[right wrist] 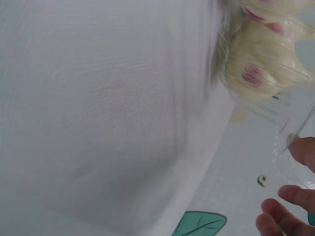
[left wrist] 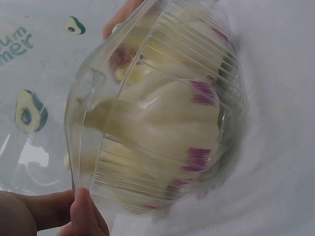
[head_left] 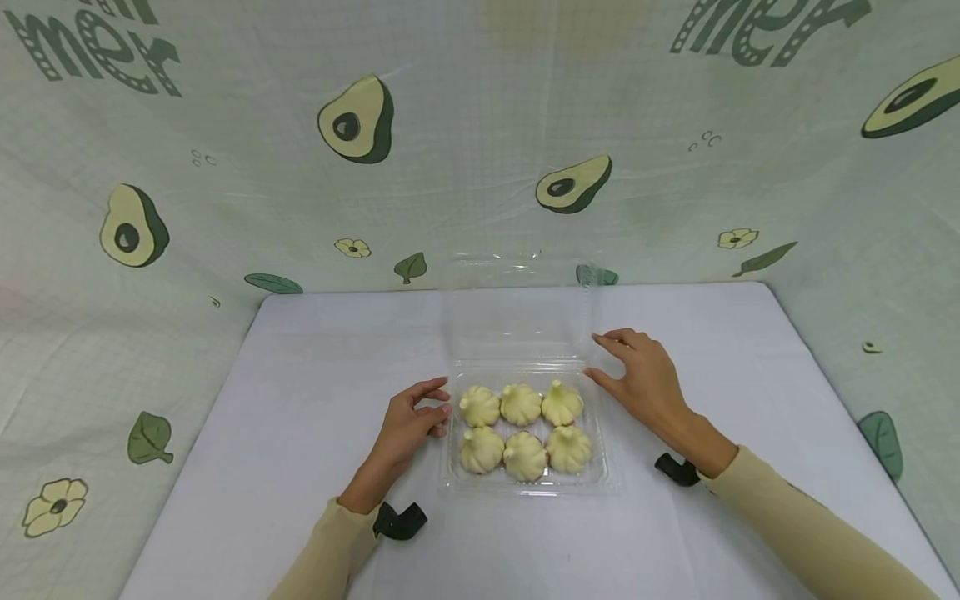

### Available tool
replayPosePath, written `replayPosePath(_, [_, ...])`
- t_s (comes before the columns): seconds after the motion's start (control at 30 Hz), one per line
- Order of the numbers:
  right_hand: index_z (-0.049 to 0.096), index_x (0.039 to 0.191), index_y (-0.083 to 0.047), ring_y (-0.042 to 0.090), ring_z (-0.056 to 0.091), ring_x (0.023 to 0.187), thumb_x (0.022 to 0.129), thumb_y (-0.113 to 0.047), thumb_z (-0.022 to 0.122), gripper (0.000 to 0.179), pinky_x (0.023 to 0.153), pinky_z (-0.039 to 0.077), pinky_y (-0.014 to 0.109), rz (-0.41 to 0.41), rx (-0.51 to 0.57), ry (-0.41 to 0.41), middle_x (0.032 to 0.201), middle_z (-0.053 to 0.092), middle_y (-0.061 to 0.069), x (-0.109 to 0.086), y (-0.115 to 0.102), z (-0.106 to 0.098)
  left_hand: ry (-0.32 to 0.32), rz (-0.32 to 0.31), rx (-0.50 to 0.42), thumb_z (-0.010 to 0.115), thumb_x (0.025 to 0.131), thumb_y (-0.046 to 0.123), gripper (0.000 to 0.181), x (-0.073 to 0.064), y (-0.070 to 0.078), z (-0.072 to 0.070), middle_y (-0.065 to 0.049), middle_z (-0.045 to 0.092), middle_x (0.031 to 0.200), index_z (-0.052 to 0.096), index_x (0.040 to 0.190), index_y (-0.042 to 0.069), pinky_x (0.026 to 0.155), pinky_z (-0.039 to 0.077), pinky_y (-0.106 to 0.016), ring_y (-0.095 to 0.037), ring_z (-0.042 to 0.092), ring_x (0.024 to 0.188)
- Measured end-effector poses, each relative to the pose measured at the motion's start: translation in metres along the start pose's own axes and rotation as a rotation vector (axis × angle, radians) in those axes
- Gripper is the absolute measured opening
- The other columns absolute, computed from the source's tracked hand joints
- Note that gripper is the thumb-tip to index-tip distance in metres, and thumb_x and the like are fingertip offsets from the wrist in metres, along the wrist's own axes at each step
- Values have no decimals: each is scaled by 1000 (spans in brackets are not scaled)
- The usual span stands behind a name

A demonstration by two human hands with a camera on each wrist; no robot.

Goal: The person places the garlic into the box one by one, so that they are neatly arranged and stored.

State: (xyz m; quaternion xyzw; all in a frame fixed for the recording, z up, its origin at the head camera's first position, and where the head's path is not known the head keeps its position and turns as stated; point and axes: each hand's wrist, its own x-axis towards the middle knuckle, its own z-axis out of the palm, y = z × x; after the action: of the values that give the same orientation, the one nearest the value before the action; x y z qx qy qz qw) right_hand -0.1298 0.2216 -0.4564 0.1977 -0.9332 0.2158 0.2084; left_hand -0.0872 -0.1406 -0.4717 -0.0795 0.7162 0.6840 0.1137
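Note:
A clear plastic clamshell container point(head_left: 525, 486) sits on the white table, its lid point(head_left: 521, 325) raised at the back. Several pale garlic bulbs point(head_left: 521, 404) fill its base in two rows; purple streaks mark their sides in the wrist views. At the left rim, my left hand point(head_left: 405, 423) pinches the edge between thumb point(left wrist: 84, 214) and finger. My right hand point(head_left: 641, 375) is at the right side by the hinge, fingers spread apart. One of its digits touches the thin plastic edge point(right wrist: 298, 130) in the right wrist view.
A white cloth covers the table point(head_left: 322, 375). Behind it hangs a pale green curtain point(head_left: 465, 167) printed with avocados and leaves. Black wrist mounts point(head_left: 401, 522) jut out under both forearms.

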Motion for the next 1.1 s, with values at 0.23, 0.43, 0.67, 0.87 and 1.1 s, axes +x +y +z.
replayPosePath(0.23, [77,123,3,38,69,92,76,-17,96,55,78,57,53,-16,1,17,112,73,20,-5,0,-2,1,0,-2,67,97,-10,47,2,0,0,-18,62,117,60,143,-6,58,56,-20,-10,65,77])
replayPosePath(0.43, [78,116,6,39,69,91,75,-15,97,50,78,57,54,-37,-7,30,106,75,19,-10,1,-3,0,-1,3,68,97,-9,47,2,1,1,-18,62,118,61,143,-5,58,55,-20,-10,64,76])
replayPosePath(0.67, [81,103,5,38,71,87,77,-12,94,33,80,58,56,-57,-20,24,96,78,19,-16,1,-3,-7,-13,-6,67,98,-9,47,1,0,-1,-18,62,119,60,144,-5,59,56,-19,-10,65,80])
replayPosePath(0.87, [80,109,3,37,71,96,82,2,87,28,82,58,54,-120,17,-14,107,78,16,-23,3,-6,-6,-54,-11,64,99,-7,52,1,-1,-1,-21,63,123,51,149,-10,61,56,-19,-11,65,77])
replayPosePath(1.1, [78,120,3,35,72,95,82,12,81,39,78,59,52,-135,-4,-45,108,78,14,-28,3,-6,1,-73,-3,59,107,9,43,-1,1,-3,-15,63,125,58,148,-3,64,53,-22,-12,59,85])
